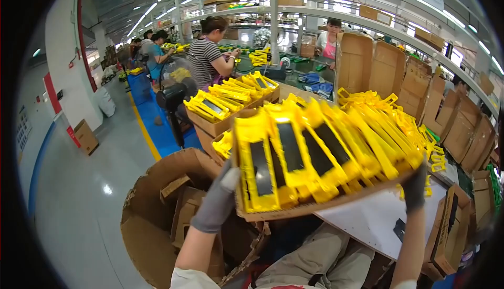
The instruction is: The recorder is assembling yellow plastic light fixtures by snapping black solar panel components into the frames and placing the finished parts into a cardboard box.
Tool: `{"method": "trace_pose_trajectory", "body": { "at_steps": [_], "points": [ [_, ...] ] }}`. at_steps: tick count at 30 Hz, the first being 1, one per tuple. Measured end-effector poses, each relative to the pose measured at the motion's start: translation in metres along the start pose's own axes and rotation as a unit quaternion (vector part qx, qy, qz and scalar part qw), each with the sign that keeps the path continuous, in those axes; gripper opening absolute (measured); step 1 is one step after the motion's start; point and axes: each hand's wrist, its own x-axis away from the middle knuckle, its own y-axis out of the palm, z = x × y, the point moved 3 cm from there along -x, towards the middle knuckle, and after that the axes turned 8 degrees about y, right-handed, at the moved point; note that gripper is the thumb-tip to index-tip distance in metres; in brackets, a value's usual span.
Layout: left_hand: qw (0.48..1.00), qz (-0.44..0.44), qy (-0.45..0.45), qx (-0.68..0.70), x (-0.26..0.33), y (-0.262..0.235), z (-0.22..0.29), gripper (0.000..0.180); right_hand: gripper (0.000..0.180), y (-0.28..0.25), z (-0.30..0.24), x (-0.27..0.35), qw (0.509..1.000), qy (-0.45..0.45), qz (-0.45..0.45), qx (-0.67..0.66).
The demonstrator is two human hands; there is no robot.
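My yellow parts (pixel 336 147) are glossy plastic with dark matt panels. They sit on a rough brown cardboard sheet (pixel 294 209). My gloves are grey knit cloth.

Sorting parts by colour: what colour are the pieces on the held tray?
Yellow pieces with black panels; head view.

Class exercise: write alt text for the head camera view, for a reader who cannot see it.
Two gloved hands, left and right, hold up a cardboard tray packed with yellow parts. Below sits an open box; beyond, people work at benches.

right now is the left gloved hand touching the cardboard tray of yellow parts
Touching. The head view shows the left hand gripping the left edge of the cardboard tray, no gap between them.
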Motion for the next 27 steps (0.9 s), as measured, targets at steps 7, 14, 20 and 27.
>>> {"method": "trace_pose_trajectory", "body": {
  "at_steps": [7,14,20,27],
  "points": [
    [0.982,0.008,-0.007,0.190,-0.067,-0.019,-0.015,0.059,0.058,0.079,0.065,-0.195,0.980,0.106,0.089,-0.143],
    [0.991,0.046,0.017,0.123,-0.096,-0.010,-0.038,0.069,0.048,0.082,0.171,-0.310,0.962,0.159,0.220,-0.036],
    [0.995,0.071,-0.065,0.011,-0.076,-0.021,-0.052,0.087,0.062,0.071,0.183,-0.291,0.979,0.169,0.098,-0.054],
    [0.997,0.010,-0.075,-0.036,-0.075,-0.063,-0.050,0.052,0.052,0.055,0.157,-0.210,0.995,0.089,0.001,0.049]
  ]
}}
